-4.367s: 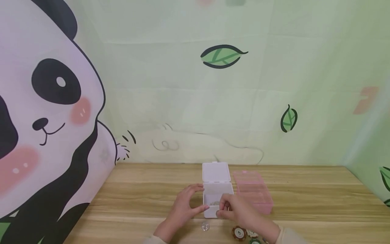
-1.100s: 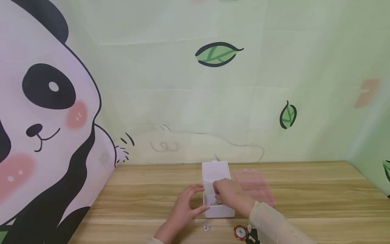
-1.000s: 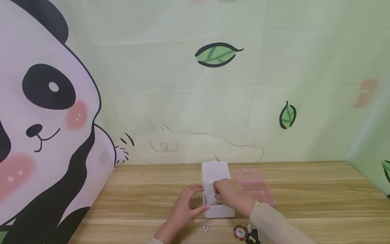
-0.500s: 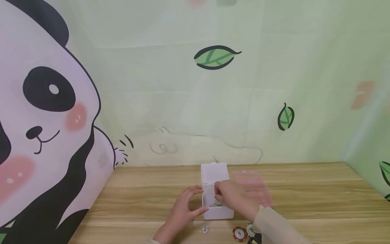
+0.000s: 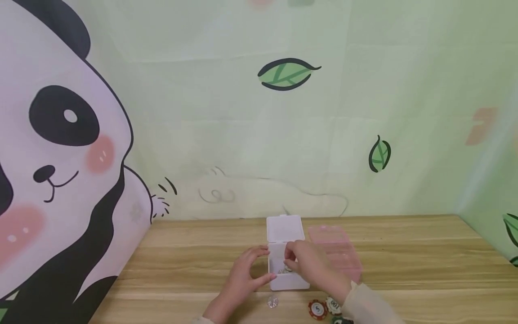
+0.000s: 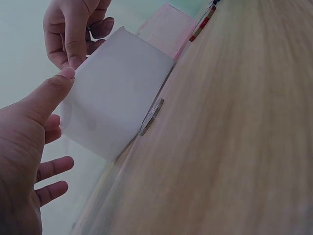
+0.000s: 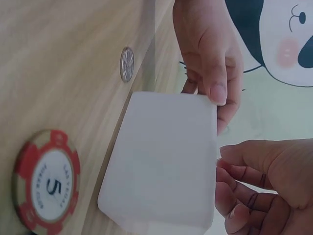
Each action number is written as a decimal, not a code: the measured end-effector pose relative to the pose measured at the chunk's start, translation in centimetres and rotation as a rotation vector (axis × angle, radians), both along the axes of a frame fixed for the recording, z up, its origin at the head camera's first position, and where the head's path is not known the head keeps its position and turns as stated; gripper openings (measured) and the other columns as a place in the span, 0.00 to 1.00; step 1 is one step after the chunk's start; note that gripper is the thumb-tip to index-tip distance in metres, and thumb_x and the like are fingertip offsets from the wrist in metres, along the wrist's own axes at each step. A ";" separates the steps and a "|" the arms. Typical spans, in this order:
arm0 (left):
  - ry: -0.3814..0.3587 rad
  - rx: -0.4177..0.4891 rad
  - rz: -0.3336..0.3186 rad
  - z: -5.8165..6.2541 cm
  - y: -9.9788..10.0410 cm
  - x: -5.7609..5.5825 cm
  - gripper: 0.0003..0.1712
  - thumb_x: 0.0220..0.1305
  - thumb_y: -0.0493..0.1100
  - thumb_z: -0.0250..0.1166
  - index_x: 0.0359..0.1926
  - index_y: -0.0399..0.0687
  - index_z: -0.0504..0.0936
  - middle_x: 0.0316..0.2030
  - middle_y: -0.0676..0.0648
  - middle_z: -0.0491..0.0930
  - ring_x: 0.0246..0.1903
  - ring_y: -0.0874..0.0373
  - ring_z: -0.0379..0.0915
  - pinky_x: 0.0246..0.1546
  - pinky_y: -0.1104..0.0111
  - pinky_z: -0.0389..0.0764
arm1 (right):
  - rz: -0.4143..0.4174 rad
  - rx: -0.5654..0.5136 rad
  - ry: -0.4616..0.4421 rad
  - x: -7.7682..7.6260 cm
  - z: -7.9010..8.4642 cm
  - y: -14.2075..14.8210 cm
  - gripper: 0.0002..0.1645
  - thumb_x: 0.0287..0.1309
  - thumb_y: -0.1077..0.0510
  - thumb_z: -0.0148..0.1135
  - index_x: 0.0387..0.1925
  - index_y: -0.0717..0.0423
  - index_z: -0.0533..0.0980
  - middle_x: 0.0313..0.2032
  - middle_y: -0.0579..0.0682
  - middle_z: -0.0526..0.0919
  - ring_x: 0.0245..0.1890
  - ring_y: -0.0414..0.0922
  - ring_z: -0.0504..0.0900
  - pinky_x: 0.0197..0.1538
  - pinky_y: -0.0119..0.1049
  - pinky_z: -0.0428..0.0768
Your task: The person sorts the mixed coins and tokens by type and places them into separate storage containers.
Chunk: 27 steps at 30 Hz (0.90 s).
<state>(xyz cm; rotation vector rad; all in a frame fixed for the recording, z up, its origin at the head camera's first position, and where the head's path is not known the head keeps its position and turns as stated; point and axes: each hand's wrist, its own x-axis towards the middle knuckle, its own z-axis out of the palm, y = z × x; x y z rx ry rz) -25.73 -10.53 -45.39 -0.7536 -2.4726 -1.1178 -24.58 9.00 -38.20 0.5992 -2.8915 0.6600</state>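
Observation:
A white plastic box (image 5: 289, 282) with its hinged lid (image 5: 285, 228) raised stands on the table. My left hand (image 5: 243, 273) grips its left side, the thumb on the front corner of the rim and the fingertips near the back. Several silver coins (image 5: 282, 271) lie inside the box. Over the box's opening, my right hand (image 5: 309, 261) has its fingers curled, thumb close to index finger. Whether something is between those tips is hidden. Another silver coin (image 5: 273, 301) rests on the table in front of the box, also visible in the right wrist view.
A pink translucent box (image 5: 341, 254) stands right of the white one. Near the table's front edge lie a red poker chip (image 5: 317, 309) marked 5, a pale chip (image 5: 333, 305) marked 100, and a dark chip (image 5: 339, 320). A printed cloth hangs behind the table.
From the front of the box my right hand moved into it, over the coins, then lifted slightly. Its sleeve shifted right, uncovering more of the chips. The left hand keeps its place.

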 end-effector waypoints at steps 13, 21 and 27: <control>-0.019 -0.003 -0.009 0.0 0.1 -0.1 0.29 0.51 0.51 0.73 0.53 0.48 0.77 0.58 0.49 0.77 0.61 0.50 0.71 0.62 0.49 0.72 | 0.097 -0.080 0.061 2.4 -0.1 0.0 0.07 0.52 0.60 0.67 0.24 0.50 0.76 0.23 0.41 0.79 0.22 0.31 0.69 0.25 0.25 0.69; -0.032 0.019 -0.014 0.1 0.0 -0.1 0.30 0.50 0.50 0.73 0.54 0.48 0.77 0.58 0.49 0.77 0.61 0.49 0.71 0.63 0.49 0.70 | 0.158 -0.086 0.017 3.5 -0.9 -0.4 0.06 0.51 0.60 0.68 0.25 0.51 0.77 0.22 0.40 0.80 0.24 0.33 0.74 0.27 0.25 0.70; -0.027 0.018 -0.005 -0.2 -0.1 -0.1 0.30 0.50 0.50 0.73 0.54 0.49 0.77 0.58 0.50 0.77 0.61 0.50 0.71 0.63 0.50 0.71 | 0.154 -0.060 -0.007 4.0 -1.8 -0.9 0.04 0.49 0.58 0.69 0.27 0.50 0.79 0.24 0.39 0.82 0.25 0.33 0.77 0.28 0.25 0.72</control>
